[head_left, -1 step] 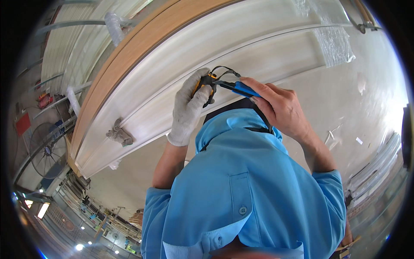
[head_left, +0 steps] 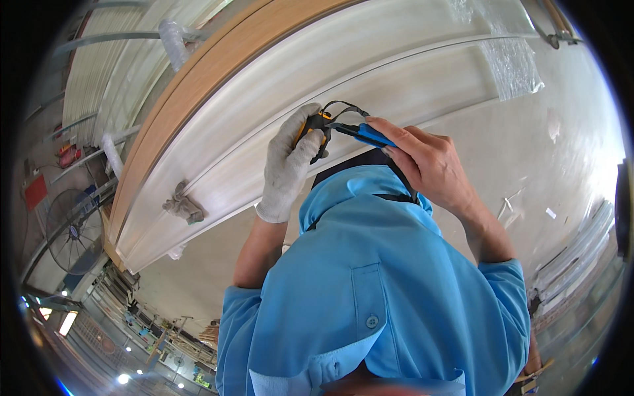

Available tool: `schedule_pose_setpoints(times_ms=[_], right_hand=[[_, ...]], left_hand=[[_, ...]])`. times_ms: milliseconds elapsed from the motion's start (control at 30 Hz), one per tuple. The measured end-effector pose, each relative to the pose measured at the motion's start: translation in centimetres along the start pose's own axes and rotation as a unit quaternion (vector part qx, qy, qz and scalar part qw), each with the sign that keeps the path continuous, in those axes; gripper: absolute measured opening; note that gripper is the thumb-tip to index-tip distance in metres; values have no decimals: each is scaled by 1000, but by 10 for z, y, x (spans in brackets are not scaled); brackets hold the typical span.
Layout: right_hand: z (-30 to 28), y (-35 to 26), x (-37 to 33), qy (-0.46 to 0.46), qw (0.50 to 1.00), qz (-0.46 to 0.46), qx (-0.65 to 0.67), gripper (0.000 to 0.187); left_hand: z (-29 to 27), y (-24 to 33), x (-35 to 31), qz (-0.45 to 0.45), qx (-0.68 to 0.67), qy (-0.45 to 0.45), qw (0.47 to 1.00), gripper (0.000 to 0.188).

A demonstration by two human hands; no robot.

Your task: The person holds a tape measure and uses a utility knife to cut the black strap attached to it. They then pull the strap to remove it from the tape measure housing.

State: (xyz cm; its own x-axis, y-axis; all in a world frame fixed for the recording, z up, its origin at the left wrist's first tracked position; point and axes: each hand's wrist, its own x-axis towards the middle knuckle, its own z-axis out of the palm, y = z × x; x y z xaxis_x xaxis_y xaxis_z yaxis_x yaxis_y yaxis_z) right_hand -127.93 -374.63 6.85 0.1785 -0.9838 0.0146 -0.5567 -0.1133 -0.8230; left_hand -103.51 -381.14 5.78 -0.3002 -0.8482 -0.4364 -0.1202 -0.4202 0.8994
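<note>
My left hand (head_left: 288,158), in a pale knitted glove, is closed around a small black and yellow tool, by its look a tape measure (head_left: 314,124). A thin black strap (head_left: 348,103) loops up from it to the right. Bare, my right hand (head_left: 429,157) grips a blue and black utility knife (head_left: 371,134) between thumb and fingers. The knife's narrow dark front end points left and meets the black part of the tape measure; whether a blade is out I cannot tell. Both hands are in front of my waist, over the near edge of a long white panel (head_left: 231,162).
A crumpled grey glove (head_left: 184,203) lies on the panel's left part. Wood-coloured trim (head_left: 178,99) runs along its far side, and clear plastic wrap (head_left: 512,69) covers its right end. A round fan (head_left: 74,231) stands at the left. Wrapped long pieces (head_left: 573,259) lie at the right.
</note>
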Motion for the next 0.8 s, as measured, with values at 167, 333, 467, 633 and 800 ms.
schedule_pose_setpoints(times_ms=[167, 333, 467, 633, 800], right_hand=[[11, 2, 1, 6, 1000, 17, -23, 44], [19, 3, 1, 22, 999, 6, -31, 43], [23, 2, 0, 22, 999, 4, -33, 42], [26, 1, -1, 25, 997, -1, -71, 42], [24, 2, -5, 13, 995, 1, -103, 46]], left_hand=[[-5, -4, 8, -2, 20, -13, 1000, 53], [-9, -6, 10, 9, 13, -25, 1000, 50], [-10, -6, 9, -10, 1, -24, 1000, 51], [-14, -6, 7, -61, -49, -37, 996, 55], [-16, -10, 6, -79, -47, -65, 994, 66]])
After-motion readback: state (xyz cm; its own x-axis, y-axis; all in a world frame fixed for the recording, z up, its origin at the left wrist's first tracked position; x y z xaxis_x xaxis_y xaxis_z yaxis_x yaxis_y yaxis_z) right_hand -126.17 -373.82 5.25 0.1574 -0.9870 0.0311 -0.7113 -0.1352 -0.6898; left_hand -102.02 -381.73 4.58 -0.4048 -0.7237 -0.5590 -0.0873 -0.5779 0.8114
